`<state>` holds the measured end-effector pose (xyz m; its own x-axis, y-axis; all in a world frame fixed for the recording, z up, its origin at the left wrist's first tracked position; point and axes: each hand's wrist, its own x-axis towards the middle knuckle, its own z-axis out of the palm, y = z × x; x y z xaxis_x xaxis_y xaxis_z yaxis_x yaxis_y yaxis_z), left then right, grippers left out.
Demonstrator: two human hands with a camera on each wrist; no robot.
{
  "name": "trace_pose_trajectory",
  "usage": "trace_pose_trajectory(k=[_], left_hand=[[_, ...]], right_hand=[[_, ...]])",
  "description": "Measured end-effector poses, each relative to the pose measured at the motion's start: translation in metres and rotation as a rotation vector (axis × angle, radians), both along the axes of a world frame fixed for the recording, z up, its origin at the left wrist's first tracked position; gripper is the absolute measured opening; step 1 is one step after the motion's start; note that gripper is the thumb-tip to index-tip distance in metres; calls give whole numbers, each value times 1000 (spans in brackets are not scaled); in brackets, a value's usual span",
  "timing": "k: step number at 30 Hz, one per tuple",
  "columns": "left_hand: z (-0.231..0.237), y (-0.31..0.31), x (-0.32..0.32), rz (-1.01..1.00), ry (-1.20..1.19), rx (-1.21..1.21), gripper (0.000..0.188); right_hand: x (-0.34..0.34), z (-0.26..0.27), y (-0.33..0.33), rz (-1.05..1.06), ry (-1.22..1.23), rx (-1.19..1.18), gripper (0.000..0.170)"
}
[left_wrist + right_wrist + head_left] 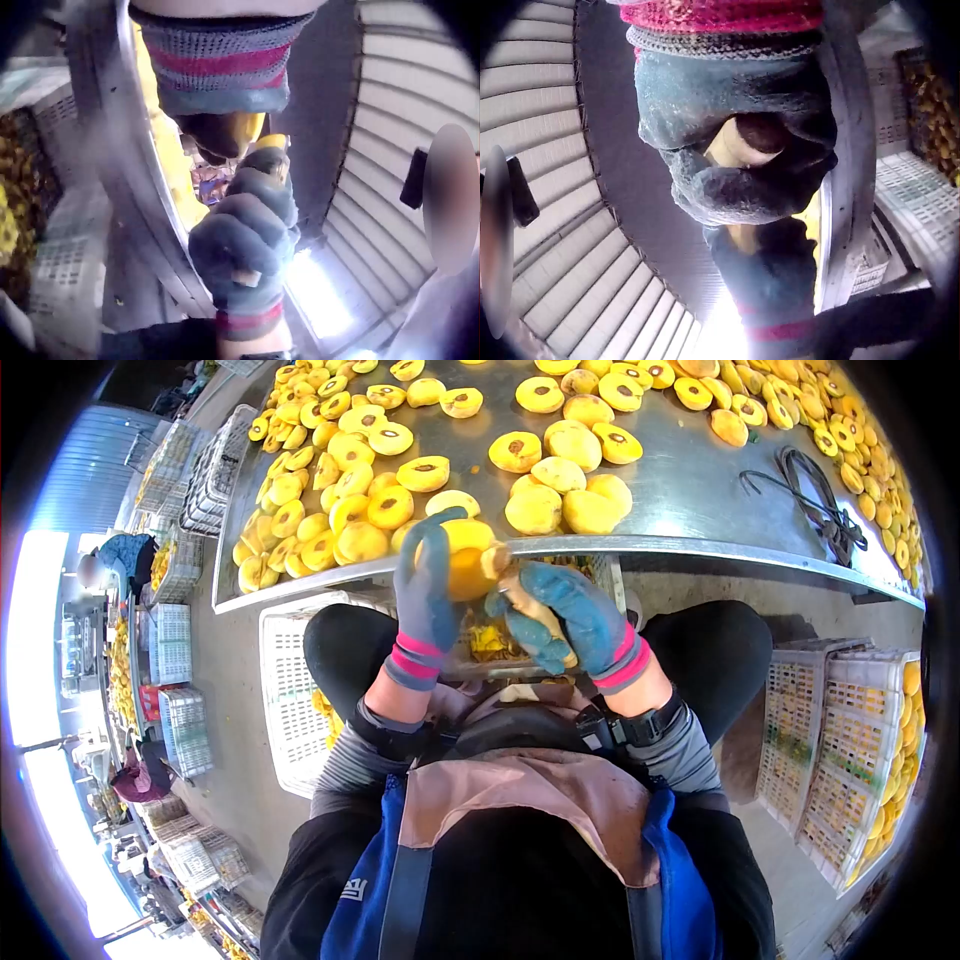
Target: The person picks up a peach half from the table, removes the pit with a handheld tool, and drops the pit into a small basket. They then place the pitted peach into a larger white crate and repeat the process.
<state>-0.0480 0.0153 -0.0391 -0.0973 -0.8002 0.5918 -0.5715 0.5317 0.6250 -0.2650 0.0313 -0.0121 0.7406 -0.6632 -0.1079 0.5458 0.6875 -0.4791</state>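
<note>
My gloved left hand (425, 585) holds a yellow peach (468, 575) just in front of the table's near edge. Close beside it, my gloved right hand (575, 620) grips a tool by its pale wooden handle (530, 603). In the right wrist view the round end of that handle (731, 148) pokes out of the fist. The tool's working end meets the peach and is mostly hidden. From the left wrist, yellow peach flesh (249, 131) shows below the left glove (217, 101), with the right fist (240, 232) facing it.
Many halved peaches (390, 507), pits showing, cover the metal table (690, 490). A dark coiled cord (815, 500) lies at its right. White crates stand at my left (290, 700) and right (800, 720). Below my hands, a container holds yellow scraps (490, 643).
</note>
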Motion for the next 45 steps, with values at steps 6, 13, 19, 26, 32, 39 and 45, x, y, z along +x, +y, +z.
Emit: trace_pose_trajectory(k=[6,13,19,26,32,39,45], left_hand=[[65,42,74,202,634,313,33],[60,77,237,761,-438,862,34],[78,-62,107,198,-61,450,44],[11,-223,-12,-351,-330,758,78],[3,-211,-6,-174,-304,875,62],[40,-89,-12,-263,600,687,43],[41,-41,-31,-116,155,125,40]], right_hand=[[18,-59,7,-143,1268,-845,33],[38,-118,7,949,1638,-1357,49],[20,-53,-3,303,1471,-1151,41],[1,-14,-7,-211,1148,-1069,40],[0,-6,-21,-494,1077,-817,32],[26,-1,-33,-694,981,-711,28],[38,4,-26,-894,1032,-918,29]])
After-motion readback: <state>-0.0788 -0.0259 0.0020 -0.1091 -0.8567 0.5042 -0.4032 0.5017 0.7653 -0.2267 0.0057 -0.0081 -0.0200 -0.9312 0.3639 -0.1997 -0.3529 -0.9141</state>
